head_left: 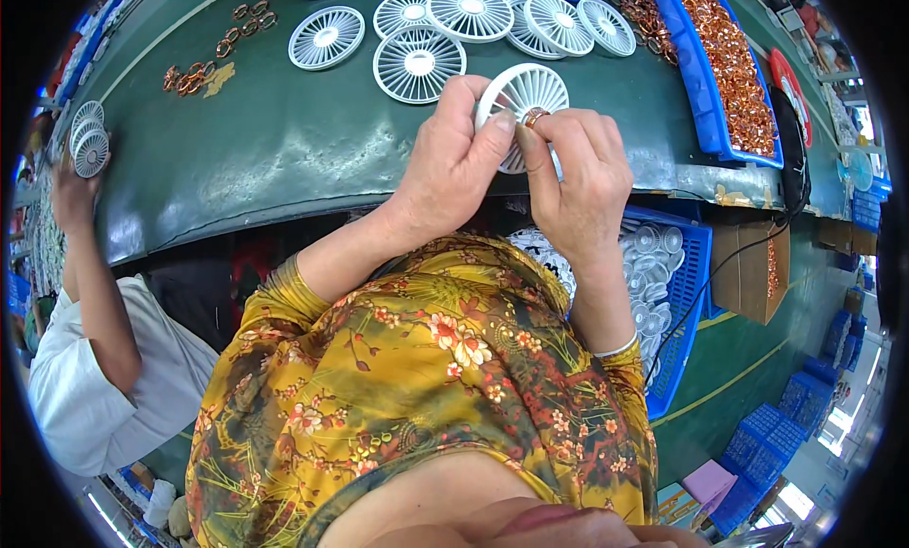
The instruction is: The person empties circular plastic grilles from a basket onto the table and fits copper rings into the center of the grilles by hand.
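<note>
White disc (532,86) near table edge (284,205)

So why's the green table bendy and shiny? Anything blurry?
In the head view, the fisheye lens curves the green table; light glares off its top in patches; also in the head view, the held white spoked wheel looks fairly sharp.

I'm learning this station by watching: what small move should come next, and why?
Probably press the copper-coloured ring toward the middle of the white spoked disc: the right hand pinches the ring there, while the left hand holds the disc by its edge.
</note>
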Available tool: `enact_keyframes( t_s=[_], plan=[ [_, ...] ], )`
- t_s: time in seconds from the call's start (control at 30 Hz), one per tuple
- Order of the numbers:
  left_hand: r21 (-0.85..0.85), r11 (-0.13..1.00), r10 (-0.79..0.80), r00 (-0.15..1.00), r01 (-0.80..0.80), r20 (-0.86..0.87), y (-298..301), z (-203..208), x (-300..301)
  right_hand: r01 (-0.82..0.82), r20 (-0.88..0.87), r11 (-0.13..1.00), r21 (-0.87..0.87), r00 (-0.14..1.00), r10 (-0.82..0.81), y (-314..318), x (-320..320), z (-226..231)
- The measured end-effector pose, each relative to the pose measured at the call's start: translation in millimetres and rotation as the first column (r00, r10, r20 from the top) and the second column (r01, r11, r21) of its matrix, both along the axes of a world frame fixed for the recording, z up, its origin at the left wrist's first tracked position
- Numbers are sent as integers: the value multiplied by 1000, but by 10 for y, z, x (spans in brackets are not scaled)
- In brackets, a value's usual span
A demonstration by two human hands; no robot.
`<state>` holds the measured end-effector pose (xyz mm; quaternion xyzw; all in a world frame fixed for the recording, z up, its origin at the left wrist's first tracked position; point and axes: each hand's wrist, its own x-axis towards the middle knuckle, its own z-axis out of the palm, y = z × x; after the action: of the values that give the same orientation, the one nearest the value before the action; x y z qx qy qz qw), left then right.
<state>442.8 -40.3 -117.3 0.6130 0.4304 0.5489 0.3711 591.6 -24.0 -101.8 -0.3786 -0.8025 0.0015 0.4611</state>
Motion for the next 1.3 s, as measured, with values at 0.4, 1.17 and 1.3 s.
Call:
enact_keyframes(
  t_s=[0.4, 1.17, 1.3],
  plan=[
    [-131, 935, -286, 919, 330, 270, 17, 71, -164, -67, 47, 997, -48, 997, 69, -76, 120, -27],
    [407, 786, 617, 640, -466, -458, -331, -27, -813, -499, 21, 865, -57, 865, 501, -102, -11, 239],
    [586, 563, 783, 150, -582, -603, -308, -173, -1541, -657, 64, 747, 100, 754, 654, -225, 163, 684]
  ],
)
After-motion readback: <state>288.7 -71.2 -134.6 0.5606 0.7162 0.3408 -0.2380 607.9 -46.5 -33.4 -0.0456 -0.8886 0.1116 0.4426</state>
